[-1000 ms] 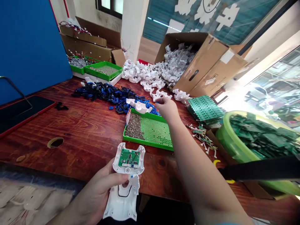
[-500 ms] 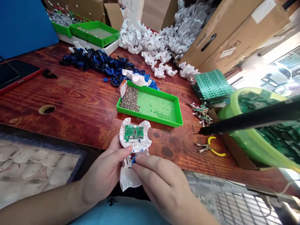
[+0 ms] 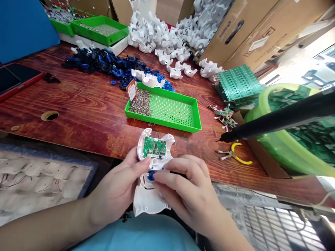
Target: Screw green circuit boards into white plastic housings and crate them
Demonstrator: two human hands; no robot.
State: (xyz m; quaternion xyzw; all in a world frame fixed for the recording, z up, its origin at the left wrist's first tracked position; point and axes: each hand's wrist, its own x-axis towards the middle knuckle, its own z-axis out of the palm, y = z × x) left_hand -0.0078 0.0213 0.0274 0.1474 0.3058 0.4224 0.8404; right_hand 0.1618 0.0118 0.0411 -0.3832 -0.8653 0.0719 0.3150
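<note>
My left hand [image 3: 117, 184] is closed around a white plastic housing, its thumb lying over the middle. The upper half-shell [image 3: 141, 148] carries a green circuit board [image 3: 154, 147] and has small blue bits at its lower edge. Below it, the other white half-shell [image 3: 150, 200] lies face up with a slot. Between the halves sits a blue plastic part [image 3: 151, 175], in the upper end of the lower shell. My right hand [image 3: 185, 188] is curled over the housing's right side, fingertips on the blue part and at the upper shell's edge; the thumb is partly hidden.
Beyond the hands stands a green tray [image 3: 170, 122] with screws [image 3: 141, 103]. Yellow-handled pliers [image 3: 234, 155] and a black screwdriver-like tool [image 3: 277, 116] are at right, near a tub of green boards [image 3: 251, 118]. Blue and black parts [image 3: 104, 66] and white shells [image 3: 162, 38] lie behind.
The housing has shifted slightly right. The blue part, pinched upright before, now lies flatter in the lower shell. My right hand's fingers have spread and moved up a little; the view has tilted down.
</note>
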